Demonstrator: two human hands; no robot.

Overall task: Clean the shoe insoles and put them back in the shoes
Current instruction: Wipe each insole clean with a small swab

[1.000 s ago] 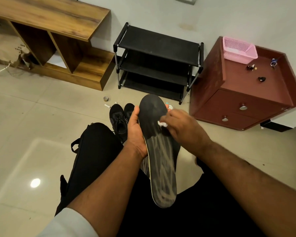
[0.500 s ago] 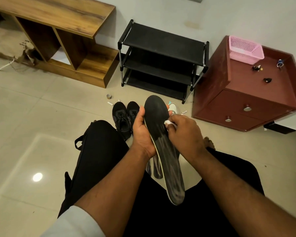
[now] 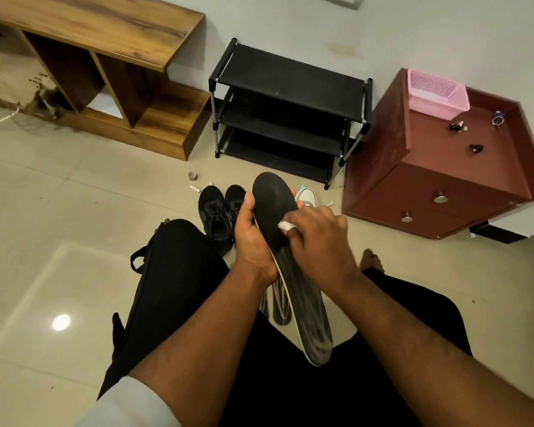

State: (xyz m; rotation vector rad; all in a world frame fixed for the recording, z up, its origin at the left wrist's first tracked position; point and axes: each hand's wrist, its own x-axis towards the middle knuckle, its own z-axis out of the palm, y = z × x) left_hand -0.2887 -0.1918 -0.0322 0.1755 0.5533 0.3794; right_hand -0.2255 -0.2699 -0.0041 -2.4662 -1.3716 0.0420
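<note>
While left hand (image 3: 253, 241) grips insole (image 3: 275, 208), toe away, right hand (image 3: 318, 238) pinches wipe (image 3: 285, 225).

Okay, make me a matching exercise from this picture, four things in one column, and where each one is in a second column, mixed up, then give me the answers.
Things:
1. insole
2. pink basket
3. black shoes
4. white wipe

Places:
A. on the floor in front of the shoe rack
B. held upright in the left hand
C. pinched in the right hand, against the insole
D. on top of the red cabinet

Pairs: 1-B, 2-D, 3-A, 4-C
</note>
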